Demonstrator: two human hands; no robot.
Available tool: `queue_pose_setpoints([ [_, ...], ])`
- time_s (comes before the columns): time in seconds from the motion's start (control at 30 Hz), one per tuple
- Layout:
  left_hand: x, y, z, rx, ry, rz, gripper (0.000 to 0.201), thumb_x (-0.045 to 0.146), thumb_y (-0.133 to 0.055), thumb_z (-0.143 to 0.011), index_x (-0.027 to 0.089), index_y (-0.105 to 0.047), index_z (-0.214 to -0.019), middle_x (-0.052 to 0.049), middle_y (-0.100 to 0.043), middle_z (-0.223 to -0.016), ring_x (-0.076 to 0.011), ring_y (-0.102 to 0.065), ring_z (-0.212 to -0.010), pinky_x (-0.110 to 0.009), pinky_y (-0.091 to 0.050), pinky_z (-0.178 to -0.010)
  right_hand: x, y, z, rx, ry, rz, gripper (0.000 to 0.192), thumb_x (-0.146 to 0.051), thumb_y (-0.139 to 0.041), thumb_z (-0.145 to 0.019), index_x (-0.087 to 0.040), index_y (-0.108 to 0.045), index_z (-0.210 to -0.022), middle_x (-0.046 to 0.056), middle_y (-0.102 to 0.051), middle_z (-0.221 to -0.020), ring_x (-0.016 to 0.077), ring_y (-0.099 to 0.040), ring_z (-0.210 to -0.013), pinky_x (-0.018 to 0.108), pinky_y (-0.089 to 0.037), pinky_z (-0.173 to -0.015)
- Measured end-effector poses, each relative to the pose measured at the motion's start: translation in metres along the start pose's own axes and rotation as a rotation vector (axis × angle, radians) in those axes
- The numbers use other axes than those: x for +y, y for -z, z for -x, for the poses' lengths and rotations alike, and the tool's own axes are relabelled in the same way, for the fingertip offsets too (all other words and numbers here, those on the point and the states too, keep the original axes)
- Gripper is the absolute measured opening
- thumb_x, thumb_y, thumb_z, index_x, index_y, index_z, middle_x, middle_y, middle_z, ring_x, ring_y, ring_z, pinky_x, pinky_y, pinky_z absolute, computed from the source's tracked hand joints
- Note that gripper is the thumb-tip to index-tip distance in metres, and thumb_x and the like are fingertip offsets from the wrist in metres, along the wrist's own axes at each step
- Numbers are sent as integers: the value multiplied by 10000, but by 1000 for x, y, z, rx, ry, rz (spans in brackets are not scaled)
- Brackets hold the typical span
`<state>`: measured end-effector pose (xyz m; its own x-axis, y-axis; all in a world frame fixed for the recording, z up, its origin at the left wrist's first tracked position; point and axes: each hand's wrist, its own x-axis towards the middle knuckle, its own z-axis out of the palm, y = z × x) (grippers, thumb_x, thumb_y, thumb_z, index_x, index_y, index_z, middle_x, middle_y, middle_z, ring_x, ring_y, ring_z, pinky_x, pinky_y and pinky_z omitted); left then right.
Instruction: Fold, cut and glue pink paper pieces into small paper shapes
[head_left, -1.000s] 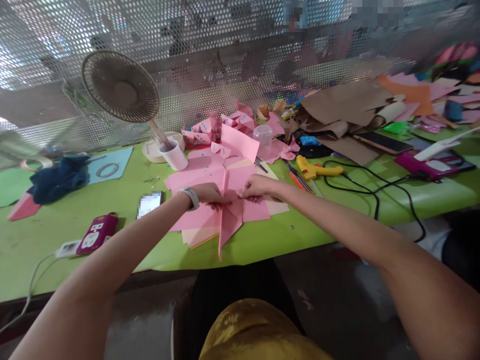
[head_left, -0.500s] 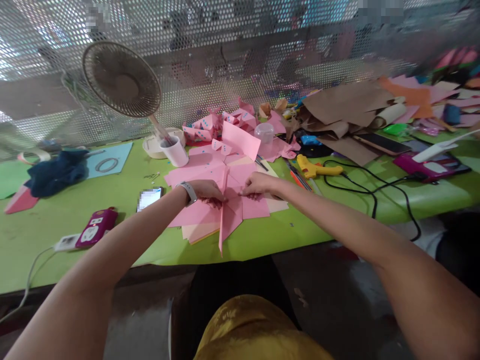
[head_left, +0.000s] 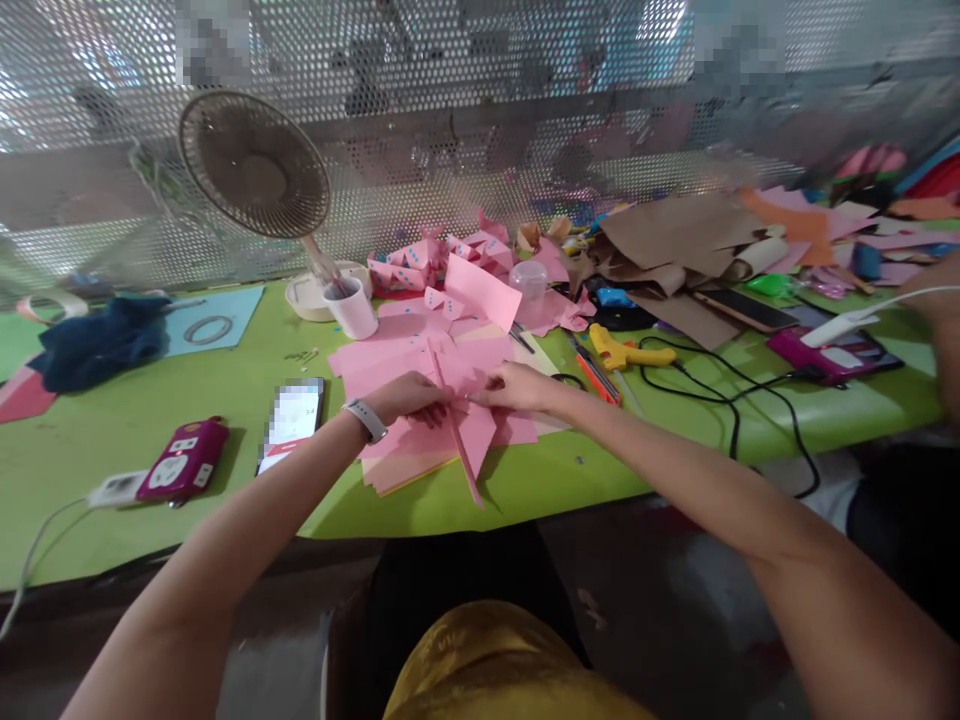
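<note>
A folded piece of pink paper (head_left: 477,432) with a narrow raised edge stands over a pile of pink sheets (head_left: 375,365). My left hand (head_left: 411,397), with a pale watch strap at the wrist, is closed on the left side of the raised edge. Across from it, my right hand (head_left: 507,387) pinches the paper with thumb and fingers pressed together. Both fingertips meet close to the middle of the folded piece, and its exact creases there are partly hidden. Cream and yellow sheets (head_left: 390,478) show under the pile's near edge.
A fan (head_left: 259,165) and a white cup (head_left: 350,308) stand behind on the left. Nearby lie a phone (head_left: 294,415) and a purple power strip (head_left: 184,460). Box cutters (head_left: 596,372), a yellow glue gun (head_left: 626,350) and brown paper (head_left: 682,235) lie right. Another person's arm (head_left: 946,320) shows far right.
The raised edge of the pink paper has swung, its near end moving right. My left hand has shifted slightly left and its fingers lie flatter along the paper. A person's arm has appeared far right.
</note>
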<state>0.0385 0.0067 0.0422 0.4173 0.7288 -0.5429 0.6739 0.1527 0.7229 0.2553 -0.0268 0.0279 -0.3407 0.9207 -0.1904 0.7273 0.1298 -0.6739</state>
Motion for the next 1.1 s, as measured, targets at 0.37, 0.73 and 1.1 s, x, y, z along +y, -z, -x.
queue_pose_setpoints([
  [0.37,-26,-30,28,552,-773,-705,227,322,-512,-921,179,-675,-987,-113,-685,-1044,-230,-631,-934,-377,-494,-800,-3,-20,15,192,51,104,97,-274,-661,-813,-178,-657,-796,16,-694,-760,130,-594,-683,227,-367,-608],
  [0.73,-43,-35,31,482,-877,-939,243,361,-558,-905,208,-653,-1069,-134,-610,-1202,-258,-618,-989,-412,-553,-761,12,-38,30,407,448,503,187,-244,-486,-962,-175,-659,-946,72,-658,-929,164,-599,-844,265,-417,-667],
  [1.1,-40,-32,31,448,-915,-1044,300,368,-498,-933,185,-587,-1153,-134,-625,-1172,-238,-635,-898,-381,-549,-687,16,-38,36,434,699,848,253,-114,-436,-950,-164,-682,-974,78,-656,-875,179,-571,-794,311,-439,-649],
])
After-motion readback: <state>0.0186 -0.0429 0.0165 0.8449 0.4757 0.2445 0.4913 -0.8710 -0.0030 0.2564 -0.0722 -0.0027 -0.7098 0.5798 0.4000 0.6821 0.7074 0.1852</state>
